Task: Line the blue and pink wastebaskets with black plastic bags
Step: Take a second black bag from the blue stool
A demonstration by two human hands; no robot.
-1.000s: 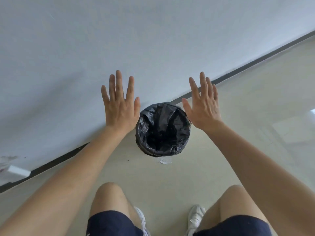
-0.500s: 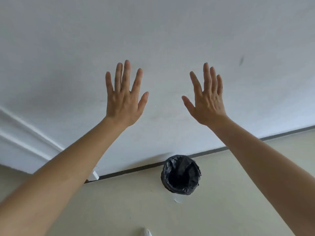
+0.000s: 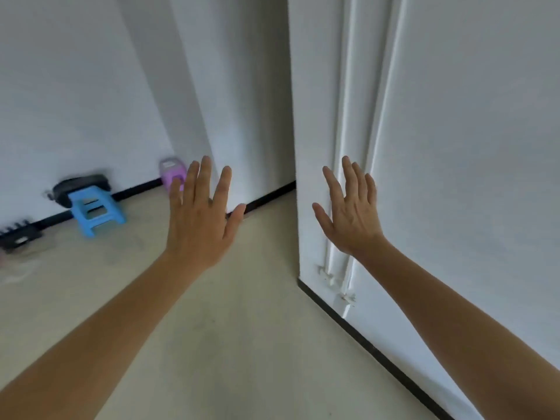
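White wall corner (image 3: 424,147) with a pair of vertical pipes (image 3: 348,147) at right, beige floor (image 3: 242,344) running back to a black baseboard (image 3: 266,198). Both arms raised forward, left hand (image 3: 198,219) and right hand (image 3: 353,216) fully spread, palms away, grasping nothing and touching nothing. Smaller, far left along the wall: blue step stool (image 3: 95,212) before a dark blurred object (image 3: 80,186), and a pink-purple container (image 3: 172,174), possibly the pink wastebasket, partly hidden behind the left fingers (image 3: 206,177); blue wastebasket out of view.
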